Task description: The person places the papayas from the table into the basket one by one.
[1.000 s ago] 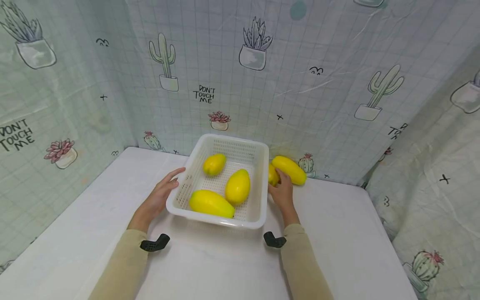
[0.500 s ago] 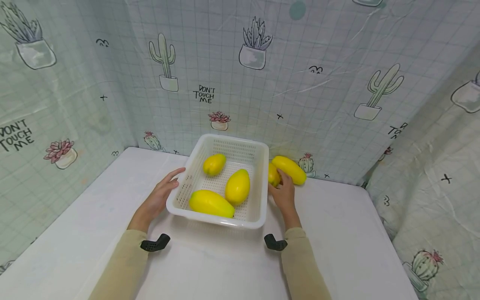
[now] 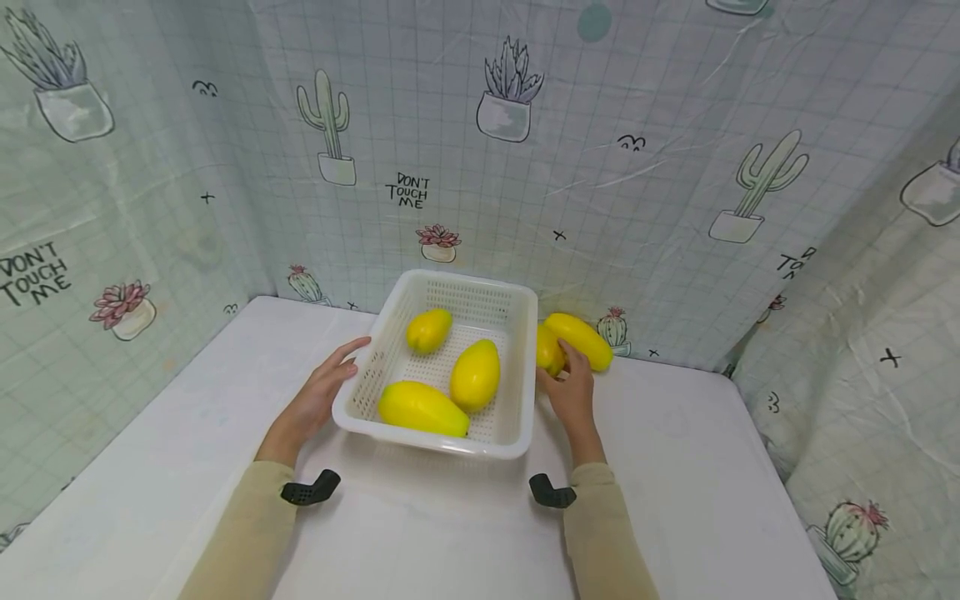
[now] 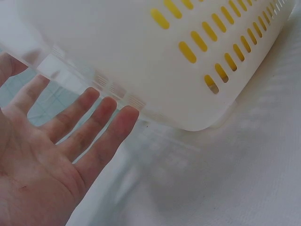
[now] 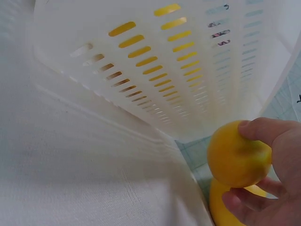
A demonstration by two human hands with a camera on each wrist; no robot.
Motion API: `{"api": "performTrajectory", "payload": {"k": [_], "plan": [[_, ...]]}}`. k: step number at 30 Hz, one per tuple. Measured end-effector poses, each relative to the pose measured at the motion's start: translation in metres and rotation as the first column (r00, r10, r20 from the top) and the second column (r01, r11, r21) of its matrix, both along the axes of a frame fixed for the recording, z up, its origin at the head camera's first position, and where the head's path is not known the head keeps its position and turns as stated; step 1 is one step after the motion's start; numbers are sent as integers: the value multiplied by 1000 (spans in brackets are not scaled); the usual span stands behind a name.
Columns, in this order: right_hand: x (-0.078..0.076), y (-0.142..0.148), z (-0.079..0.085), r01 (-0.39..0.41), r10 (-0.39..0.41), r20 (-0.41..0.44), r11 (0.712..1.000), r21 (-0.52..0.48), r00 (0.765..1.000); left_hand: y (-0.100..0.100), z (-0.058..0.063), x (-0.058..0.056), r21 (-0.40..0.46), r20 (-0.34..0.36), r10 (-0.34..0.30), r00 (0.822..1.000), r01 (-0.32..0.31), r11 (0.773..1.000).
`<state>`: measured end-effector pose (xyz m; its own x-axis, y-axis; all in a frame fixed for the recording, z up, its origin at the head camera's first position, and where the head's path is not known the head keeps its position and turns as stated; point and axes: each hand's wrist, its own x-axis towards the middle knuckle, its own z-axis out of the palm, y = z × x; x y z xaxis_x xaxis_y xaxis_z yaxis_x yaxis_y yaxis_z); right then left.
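Note:
A white plastic basket with slotted walls stands on the table. Inside it are a small yellow fruit, an egg-shaped yellow fruit and a long yellow fruit. My left hand is at the basket's left wall, its extended fingertips right at the plastic. To the right of the basket, my right hand grips a round yellow fruit, thumb on one side and fingers on the other; the basket wall hides part of it in the head view. A long yellow fruit lies just behind that hand.
The white table runs back to a hanging cloth printed with potted cacti, which also covers both sides. A dark wrist-worn device sits at each cuff.
My right hand has shifted slightly to the right with the round yellow fruit, so more of it shows past the basket's edge. My left hand and the basket stay put.

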<state>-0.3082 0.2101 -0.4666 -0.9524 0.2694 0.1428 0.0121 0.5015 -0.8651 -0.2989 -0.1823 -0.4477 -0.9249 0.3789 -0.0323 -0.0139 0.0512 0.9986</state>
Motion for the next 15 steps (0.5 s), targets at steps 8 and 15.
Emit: {"api": "performTrajectory", "payload": {"k": [8, 15], "plan": [[6, 1, 0, 21, -20, -17, 1000, 16, 1000, 0, -3, -2, 28, 3, -5, 1000, 5, 1000], [12, 3, 2, 16, -17, -47, 999, -29, 999, -4, -16, -9, 42, -7, -1, 1000, 1, 999]]}}
